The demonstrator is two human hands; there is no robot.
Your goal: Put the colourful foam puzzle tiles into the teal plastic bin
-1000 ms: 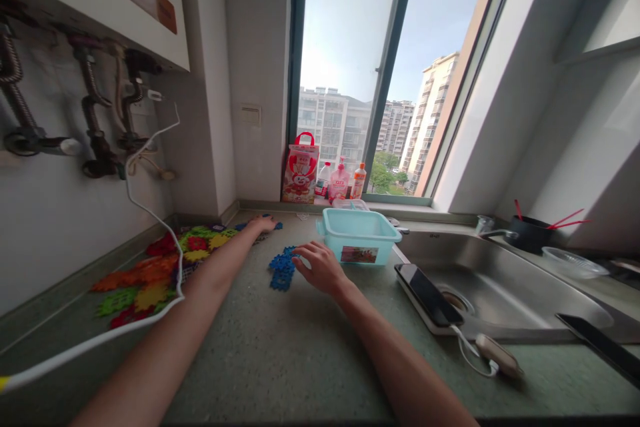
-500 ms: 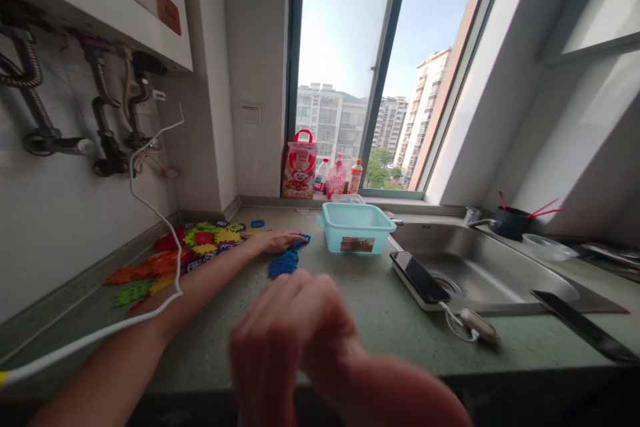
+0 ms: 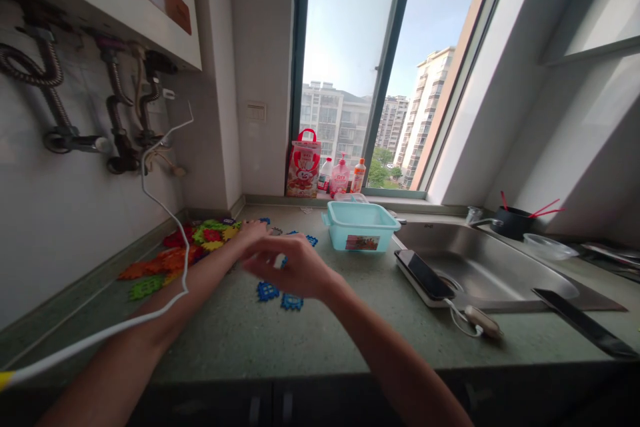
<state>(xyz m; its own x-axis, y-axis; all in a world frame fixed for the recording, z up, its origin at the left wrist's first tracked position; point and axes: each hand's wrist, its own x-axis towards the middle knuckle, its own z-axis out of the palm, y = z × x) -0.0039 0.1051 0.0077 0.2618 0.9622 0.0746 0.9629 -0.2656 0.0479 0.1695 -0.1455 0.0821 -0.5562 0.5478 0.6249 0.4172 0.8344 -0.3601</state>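
Note:
On the green countertop (image 3: 225, 340) lies a heap of colourful gear-shaped plastic pieces (image 3: 175, 259), red, orange, yellow, green and purple. My left hand (image 3: 253, 235) rests at the heap's right edge, partly behind my right hand; its fingers are too hidden and small to read. My right hand (image 3: 290, 263) hovers over several blue gear pieces (image 3: 292, 301), its fingers curved and apart with nothing visible between them. More blue pieces lie behind and below it, partly covered.
A light blue plastic tub (image 3: 363, 230) stands left of the steel sink (image 3: 480, 260). A phone (image 3: 425, 273) with a cable lies at the sink's edge. A white cable (image 3: 187, 267) hangs across the left forearm. Bottles (image 3: 341, 177) stand on the windowsill.
My right hand has moved forward from the near edge to above the blue pieces and opened. My left hand has shifted left and back, off the blue pieces. The view has turned slightly left.

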